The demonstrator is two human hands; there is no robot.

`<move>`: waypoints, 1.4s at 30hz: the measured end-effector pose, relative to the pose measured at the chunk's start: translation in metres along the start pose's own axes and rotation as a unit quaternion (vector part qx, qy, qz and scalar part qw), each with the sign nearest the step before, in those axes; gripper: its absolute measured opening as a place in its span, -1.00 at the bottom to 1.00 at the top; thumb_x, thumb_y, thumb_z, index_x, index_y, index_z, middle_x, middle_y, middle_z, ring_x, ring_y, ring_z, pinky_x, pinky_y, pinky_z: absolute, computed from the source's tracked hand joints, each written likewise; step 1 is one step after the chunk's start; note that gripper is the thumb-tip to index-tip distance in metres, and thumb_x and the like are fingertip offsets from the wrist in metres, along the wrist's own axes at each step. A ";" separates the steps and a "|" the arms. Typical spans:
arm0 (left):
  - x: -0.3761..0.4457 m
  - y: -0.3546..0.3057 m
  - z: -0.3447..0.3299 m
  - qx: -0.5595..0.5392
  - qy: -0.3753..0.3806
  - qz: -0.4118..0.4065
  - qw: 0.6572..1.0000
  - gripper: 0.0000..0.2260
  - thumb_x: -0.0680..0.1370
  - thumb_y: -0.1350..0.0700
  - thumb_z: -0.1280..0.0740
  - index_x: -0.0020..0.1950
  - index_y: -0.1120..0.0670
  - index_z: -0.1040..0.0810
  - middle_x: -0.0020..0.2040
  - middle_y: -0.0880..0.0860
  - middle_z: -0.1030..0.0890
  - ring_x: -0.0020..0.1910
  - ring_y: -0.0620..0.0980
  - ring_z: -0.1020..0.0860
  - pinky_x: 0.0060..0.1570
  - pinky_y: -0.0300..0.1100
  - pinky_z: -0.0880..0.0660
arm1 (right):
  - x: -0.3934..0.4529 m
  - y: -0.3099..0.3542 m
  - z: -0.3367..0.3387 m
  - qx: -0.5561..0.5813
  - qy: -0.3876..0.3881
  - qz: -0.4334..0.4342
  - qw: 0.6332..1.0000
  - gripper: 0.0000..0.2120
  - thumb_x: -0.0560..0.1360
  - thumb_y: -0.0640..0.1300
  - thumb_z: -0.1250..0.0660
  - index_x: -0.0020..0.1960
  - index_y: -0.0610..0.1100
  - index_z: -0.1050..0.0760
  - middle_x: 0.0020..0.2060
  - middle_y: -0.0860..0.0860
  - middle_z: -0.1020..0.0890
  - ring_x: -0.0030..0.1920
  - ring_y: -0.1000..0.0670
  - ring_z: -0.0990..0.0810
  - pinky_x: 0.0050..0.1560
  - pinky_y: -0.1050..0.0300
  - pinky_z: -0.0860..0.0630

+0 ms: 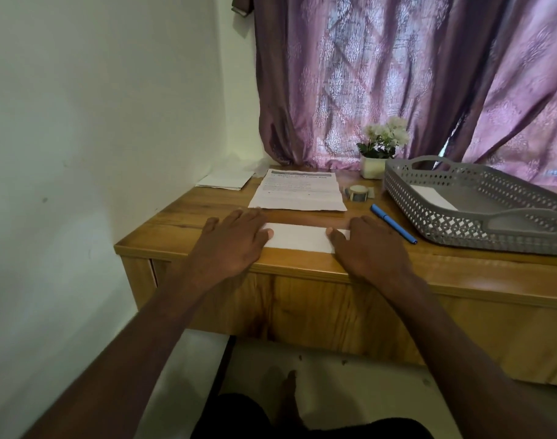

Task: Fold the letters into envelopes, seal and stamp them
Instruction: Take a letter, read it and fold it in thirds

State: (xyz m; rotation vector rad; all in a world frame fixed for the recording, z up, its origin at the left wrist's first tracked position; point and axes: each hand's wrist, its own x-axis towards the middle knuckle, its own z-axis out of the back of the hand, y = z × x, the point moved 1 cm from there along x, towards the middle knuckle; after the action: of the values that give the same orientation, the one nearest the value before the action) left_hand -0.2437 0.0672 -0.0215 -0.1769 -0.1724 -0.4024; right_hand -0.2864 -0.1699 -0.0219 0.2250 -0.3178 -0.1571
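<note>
Hands flat, we press on a folded white paper (299, 237) lying along the front edge of the wooden desk (182, 213). Our left hand (236, 239) covers its left end and our right hand (369, 245) its right end; the fingers of both lie nearly straight and spread, thumbs resting on the paper, gripping nothing. Whether the paper is a folded letter or an envelope, we cannot tell. Just beyond it lies a printed letter (297, 193), creased across and opened flat. At the desk's back left corner rests a small stack of white envelopes (226, 180). Right of the printed letter stands a roll of stickers (357, 192), and near it a blue pen (392, 223) lies slantwise. A grey perforated tray (460, 229) at the right edge holds a white sheet (432, 198). Behind it stands a small potted plant (380, 150) against the purple curtain (397, 74).
</note>
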 end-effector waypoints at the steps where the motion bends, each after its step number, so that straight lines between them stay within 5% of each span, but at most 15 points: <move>1: 0.002 0.000 0.003 -0.008 0.008 -0.009 1.000 -0.53 0.73 -0.19 -0.01 0.63 -0.11 -0.19 0.69 -0.06 -0.13 0.66 0.04 -0.10 0.60 0.24 -0.02 | 0.000 0.000 0.001 0.003 -0.009 0.002 1.000 -0.44 0.65 0.29 -0.08 0.32 -0.14 -0.49 0.30 -0.09 -0.55 0.30 -0.11 -0.51 0.33 -0.14 -0.47; 4: 0.013 0.002 0.012 -0.014 0.022 -0.027 0.999 -0.52 0.70 -0.19 -0.14 0.60 -0.07 -0.27 0.67 -0.04 -0.19 0.62 0.03 -0.19 0.59 0.14 -0.08 | 0.000 -0.001 0.000 0.018 -0.029 0.003 0.999 -0.46 0.63 0.30 -0.14 0.28 -0.12 -0.51 0.24 -0.07 -0.57 0.24 -0.09 -0.54 0.26 -0.12 -0.52; 9: 0.030 0.009 0.038 -0.028 0.098 -0.029 0.994 -0.53 0.57 -0.29 -0.34 0.36 -0.06 -0.42 0.44 -0.02 -0.42 0.32 -0.03 -0.45 0.29 -0.05 -0.49 | 0.000 -0.002 -0.001 0.038 -0.044 0.008 0.998 -0.49 0.60 0.33 -0.19 0.23 -0.09 -0.52 0.18 -0.05 -0.59 0.16 -0.06 -0.56 0.18 -0.09 -0.56; 16: 0.046 0.019 0.055 -0.159 0.071 -0.085 0.981 -0.77 0.49 -0.15 -0.53 -0.13 -0.09 -0.53 -0.18 -0.17 -0.58 -0.13 -0.14 -0.52 -0.13 -0.21 -0.41 | 0.003 -0.007 0.000 0.119 -0.099 0.011 0.988 -0.61 0.60 0.24 -0.28 0.15 -0.07 -0.52 0.05 0.01 -0.63 0.09 -0.04 -0.61 -0.09 0.09 -0.45; 20: 0.048 0.026 0.057 -0.383 0.004 -0.089 0.919 -0.79 0.50 0.05 -0.56 -0.16 0.05 -0.56 -0.37 -0.22 -0.55 -0.33 -0.28 -0.52 -0.29 -0.43 -0.40 | 0.005 -0.012 0.006 0.321 -0.153 -0.026 0.934 -0.51 0.55 0.26 -0.35 0.31 -0.06 -0.50 0.00 0.09 -0.67 -0.04 0.08 -0.63 -0.12 0.11 -0.43; 24: 0.052 0.017 0.043 -0.551 -0.077 -0.002 0.831 -0.69 0.39 -0.05 -0.56 -0.08 0.12 -0.56 -0.19 0.00 -0.71 -0.18 -0.05 -0.67 -0.27 -0.25 -0.55 | 0.019 -0.003 0.019 0.593 -0.084 -0.041 0.800 -0.53 0.52 0.14 -0.47 0.32 -0.08 -0.52 0.05 -0.01 -0.73 0.06 0.04 -0.72 0.14 -0.09 -0.64; 27: 0.061 0.007 0.027 -0.661 -0.109 0.051 0.740 -0.66 0.40 -0.06 -0.56 -0.04 0.14 -0.57 -0.09 0.15 -0.74 -0.09 0.13 -0.69 -0.22 -0.08 -0.64 | 0.043 0.013 0.023 0.655 -0.013 -0.050 0.754 -0.66 0.51 0.01 -0.51 0.18 -0.16 -0.62 -0.02 -0.07 -0.77 0.01 -0.04 -0.76 0.06 -0.01 -0.67; 29: 0.073 0.001 0.020 -0.677 -0.122 0.080 0.721 -0.72 0.48 -0.01 -0.55 -0.05 0.15 -0.58 -0.07 0.14 -0.75 -0.06 0.16 -0.70 -0.10 0.01 -0.65 | 0.062 0.025 0.020 0.669 0.017 -0.054 0.741 -0.80 0.52 -0.13 -0.51 0.11 -0.17 -0.66 -0.04 -0.09 -0.77 -0.04 -0.05 -0.77 -0.02 0.05 -0.67; 32: 0.096 -0.002 0.014 -0.681 -0.134 0.100 0.713 -0.79 0.52 0.03 -0.54 -0.08 0.12 -0.60 -0.13 0.08 -0.75 -0.10 0.08 -0.70 -0.18 -0.09 -0.66 | 0.097 0.039 0.012 0.682 0.036 -0.082 0.726 -0.84 0.51 -0.21 -0.51 0.08 -0.20 -0.66 -0.03 -0.10 -0.77 -0.08 -0.07 -0.77 -0.16 0.10 -0.66; 34: 0.114 0.000 0.013 -0.658 -0.141 0.091 0.734 -0.81 0.54 0.02 -0.53 -0.08 0.10 -0.60 -0.09 0.09 -0.74 -0.09 0.05 -0.69 -0.18 -0.12 -0.63 | 0.124 0.046 0.007 0.680 0.022 -0.099 0.726 -0.86 0.51 -0.26 -0.51 0.05 -0.22 -0.63 -0.01 -0.14 -0.76 -0.07 -0.09 -0.75 -0.23 0.14 -0.65; 37: 0.143 0.015 0.011 -0.468 -0.184 0.082 0.860 -0.76 0.61 -0.10 -0.41 0.04 0.07 -0.59 -0.02 -0.01 -0.67 -0.03 -0.01 -0.62 -0.07 -0.16 -0.54 | 0.162 0.053 -0.001 0.663 -0.010 -0.106 0.741 -0.87 0.52 -0.34 -0.48 0.03 -0.24 -0.58 0.07 -0.19 -0.72 -0.04 -0.12 -0.72 -0.29 0.13 -0.67; 40: 0.157 0.042 0.002 -0.254 -0.225 0.051 0.939 -0.79 0.67 -0.06 -0.32 0.09 0.07 -0.61 0.00 0.00 -0.67 -0.06 -0.06 -0.58 0.04 -0.14 -0.53 | 0.188 0.057 -0.014 0.549 -0.067 -0.074 0.830 -0.55 0.49 -0.34 -0.49 0.32 -0.20 -0.45 0.25 -0.19 -0.63 0.15 -0.20 -0.66 0.06 -0.16 -0.69; 42: 0.162 0.056 -0.009 -0.147 -0.179 0.038 0.972 -0.77 0.69 -0.05 -0.28 0.14 0.05 -0.65 0.09 0.03 -0.69 -0.01 -0.03 -0.58 0.11 -0.11 -0.50 | 0.198 0.056 -0.025 0.436 -0.097 -0.049 0.893 -0.41 0.49 -0.27 -0.51 0.44 -0.15 -0.36 0.29 -0.19 -0.59 0.22 -0.22 -0.61 0.16 -0.18 -0.63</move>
State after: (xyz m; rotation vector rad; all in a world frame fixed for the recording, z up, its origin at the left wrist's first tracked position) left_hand -0.0733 0.0563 -0.0049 -0.5485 -0.4605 -0.3146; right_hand -0.0854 -0.1488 0.0259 1.1261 -0.5659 -0.1278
